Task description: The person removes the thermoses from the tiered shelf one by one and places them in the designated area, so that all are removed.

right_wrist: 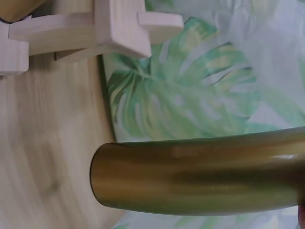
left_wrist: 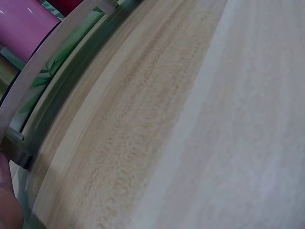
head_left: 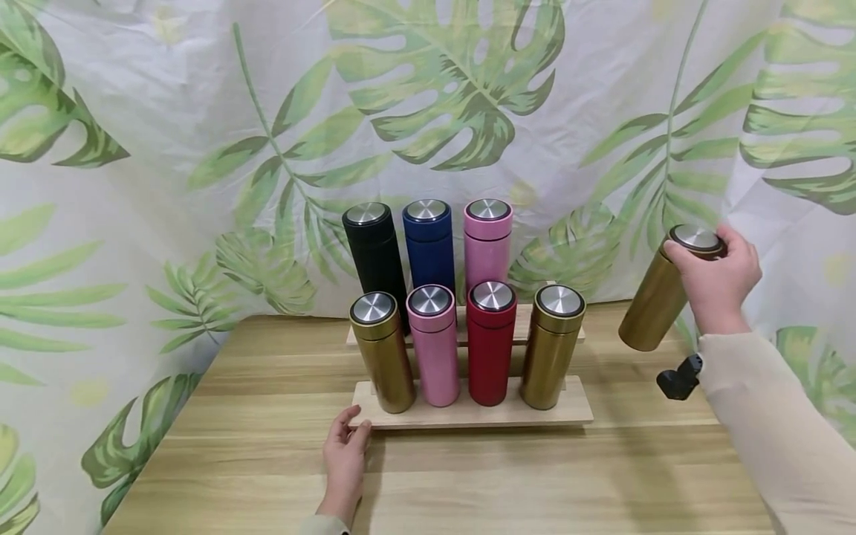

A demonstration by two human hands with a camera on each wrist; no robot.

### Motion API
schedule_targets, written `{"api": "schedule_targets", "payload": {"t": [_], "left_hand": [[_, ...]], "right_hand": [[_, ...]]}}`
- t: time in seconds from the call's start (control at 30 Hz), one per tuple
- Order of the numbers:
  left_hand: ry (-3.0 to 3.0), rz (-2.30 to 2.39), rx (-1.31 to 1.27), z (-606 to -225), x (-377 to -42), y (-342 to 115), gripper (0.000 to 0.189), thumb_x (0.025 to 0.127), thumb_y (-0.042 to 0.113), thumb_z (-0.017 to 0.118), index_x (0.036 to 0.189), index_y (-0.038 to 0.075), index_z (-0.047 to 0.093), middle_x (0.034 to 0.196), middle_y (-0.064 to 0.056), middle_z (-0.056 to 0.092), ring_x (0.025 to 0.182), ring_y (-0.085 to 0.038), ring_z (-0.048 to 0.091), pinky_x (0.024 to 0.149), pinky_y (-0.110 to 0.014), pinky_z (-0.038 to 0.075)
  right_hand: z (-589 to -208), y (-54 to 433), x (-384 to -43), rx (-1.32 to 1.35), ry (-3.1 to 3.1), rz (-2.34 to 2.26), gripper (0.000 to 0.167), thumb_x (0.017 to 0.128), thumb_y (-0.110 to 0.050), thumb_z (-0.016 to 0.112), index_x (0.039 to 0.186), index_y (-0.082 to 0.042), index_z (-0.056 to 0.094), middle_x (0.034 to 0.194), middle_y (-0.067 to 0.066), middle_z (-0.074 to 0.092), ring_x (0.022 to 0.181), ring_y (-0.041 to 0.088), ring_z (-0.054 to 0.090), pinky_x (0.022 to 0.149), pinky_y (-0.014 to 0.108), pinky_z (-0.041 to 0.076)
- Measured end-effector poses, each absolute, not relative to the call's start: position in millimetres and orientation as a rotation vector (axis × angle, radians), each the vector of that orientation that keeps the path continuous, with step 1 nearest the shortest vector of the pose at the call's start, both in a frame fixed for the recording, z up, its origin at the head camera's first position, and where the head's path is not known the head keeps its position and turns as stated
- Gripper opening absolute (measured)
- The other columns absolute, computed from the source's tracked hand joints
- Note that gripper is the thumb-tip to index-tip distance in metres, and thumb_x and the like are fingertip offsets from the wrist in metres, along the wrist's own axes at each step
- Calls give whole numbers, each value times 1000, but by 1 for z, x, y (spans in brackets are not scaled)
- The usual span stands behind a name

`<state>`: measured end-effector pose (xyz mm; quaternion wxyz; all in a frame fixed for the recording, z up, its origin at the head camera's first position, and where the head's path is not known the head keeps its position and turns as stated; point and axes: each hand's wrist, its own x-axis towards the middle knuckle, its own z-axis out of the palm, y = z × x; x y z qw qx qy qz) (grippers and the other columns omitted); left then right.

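My right hand (head_left: 722, 282) grips a gold thermos bottle (head_left: 652, 305) by its silver-topped lid, off to the right of a two-tier wooden rack (head_left: 580, 405). That bottle hangs tilted in the air, its base pointing down and left; its body (right_wrist: 200, 174) fills the lower right wrist view. At the rack's front left corner, my left hand (head_left: 344, 464) holds the end of the lower shelf between thumb and fingers. On that shelf stand a gold bottle (head_left: 384, 364), a pink bottle (head_left: 436, 364), a red bottle (head_left: 490, 360) and another gold bottle (head_left: 550, 364).
Behind, the upper shelf (head_left: 524, 327) bears a black bottle (head_left: 374, 256), a blue bottle (head_left: 429, 253) and a second pink bottle (head_left: 487, 253). The wood-grain table (head_left: 267, 431) ends at a leaf-print cloth (head_left: 287, 96). A black wrist device (head_left: 680, 379) sits by my right sleeve.
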<state>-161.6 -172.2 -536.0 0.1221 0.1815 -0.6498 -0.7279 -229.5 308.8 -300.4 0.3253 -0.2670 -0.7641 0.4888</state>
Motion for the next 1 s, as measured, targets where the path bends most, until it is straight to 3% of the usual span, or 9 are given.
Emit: {"api": "schedule_targets", "payload": {"t": [0.3,0.63,1.0], "left_hand": [[-1892,-2100,519,-539,-164,-170,38,86,-1,60,123,0,52,80,5,49,67,-3,44,57,-14,44],[-1925,-2098,528,-536,-164,-169,38,87,1,59,123,2,51,83,6,50,69,-3,44,57,-15,42],[-1883,-2110,505,-542,-162,-171,37,87,1,60,122,0,51,70,5,42,62,-3,42,50,-15,39]], "right_hand": [[-331,321,-235,-775,-1976,1309,73,72,-32,69,138,-12,43,142,8,36,131,17,27,108,26,24],[-358,324,-236,-787,-1984,1251,72,74,-30,70,136,-6,43,137,14,36,128,24,29,108,31,23],[-374,319,-239,-735,-2000,1205,64,76,-26,70,130,0,46,131,17,40,123,29,33,106,36,25]]}}
